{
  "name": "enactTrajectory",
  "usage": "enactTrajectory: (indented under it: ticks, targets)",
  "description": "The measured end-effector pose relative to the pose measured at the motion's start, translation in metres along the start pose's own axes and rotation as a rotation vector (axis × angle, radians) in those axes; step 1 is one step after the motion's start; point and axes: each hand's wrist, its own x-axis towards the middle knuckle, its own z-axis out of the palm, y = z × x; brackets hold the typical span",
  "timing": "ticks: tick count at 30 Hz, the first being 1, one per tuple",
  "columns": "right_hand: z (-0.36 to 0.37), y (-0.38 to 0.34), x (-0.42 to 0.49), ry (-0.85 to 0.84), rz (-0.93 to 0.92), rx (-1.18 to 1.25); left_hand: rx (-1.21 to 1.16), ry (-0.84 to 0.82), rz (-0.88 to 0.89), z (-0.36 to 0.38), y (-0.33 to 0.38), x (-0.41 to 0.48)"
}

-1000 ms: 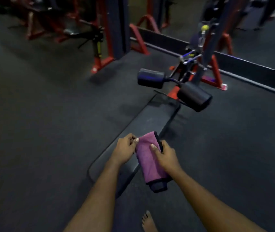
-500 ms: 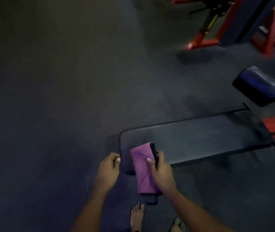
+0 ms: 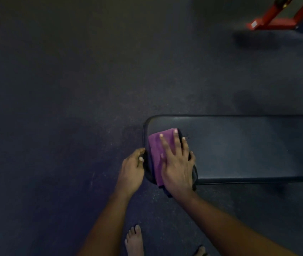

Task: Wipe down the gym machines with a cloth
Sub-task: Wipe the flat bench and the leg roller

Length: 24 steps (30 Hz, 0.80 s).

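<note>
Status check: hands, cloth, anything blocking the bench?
Right hand flat, pressing purple cloth onto bench pad end. Left hand curled at pad's edge, grip unclear. Nothing in the way along pad.

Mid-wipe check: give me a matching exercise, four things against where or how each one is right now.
Things:
1. purple folded cloth
2. black padded bench
3. red metal machine base
4. right hand

Place or state:
A. far off, in the top right corner
B. fingers spread flat, pressing down
C. lying on the end of the pad
D. bears the cloth and stretches to the right edge

Pairs: 1-C, 2-D, 3-A, 4-B
</note>
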Motion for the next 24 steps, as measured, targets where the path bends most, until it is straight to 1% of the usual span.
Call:
enactTrajectory:
  ticks: [2, 4, 8, 11, 13, 15, 17, 19, 21, 24]
  targets:
    - [0.009, 0.001, -0.008, -0.035, -0.047, -0.030, -0.050, 0.016, 0.016, -0.003, -0.010, 0.006]
    - [0.017, -0.001, -0.007, -0.040, -0.035, -0.076, -0.065, -0.023, 0.036, -0.008, -0.021, 0.011]
    - [0.029, -0.011, 0.029, -0.050, -0.031, -0.184, -0.043, -0.066, 0.054, -0.017, -0.032, 0.025]
    - [0.027, -0.013, 0.057, -0.073, -0.071, -0.220, -0.048, -0.026, 0.061, -0.024, -0.033, 0.036]
    - [0.026, -0.016, 0.062, -0.057, -0.026, -0.196, -0.070, 0.007, 0.055, -0.027, -0.034, 0.042]
    - [0.028, -0.025, 0.044, -0.003, 0.022, -0.172, -0.091, 0.030, 0.043, -0.030, -0.037, 0.043]
    - [0.034, -0.033, 0.015, 0.032, -0.022, -0.188, -0.090, 0.042, 0.043, -0.032, -0.039, 0.042]
    - [0.040, -0.034, 0.000, 0.028, -0.090, -0.232, -0.087, 0.042, 0.045, -0.034, -0.040, 0.041]
    - [0.041, -0.032, 0.015, 0.010, -0.131, -0.264, -0.087, 0.052, 0.048, -0.033, -0.042, 0.040]
    - [0.041, -0.040, 0.066, -0.019, -0.187, -0.309, -0.071, 0.054, 0.046, -0.033, -0.043, 0.042]
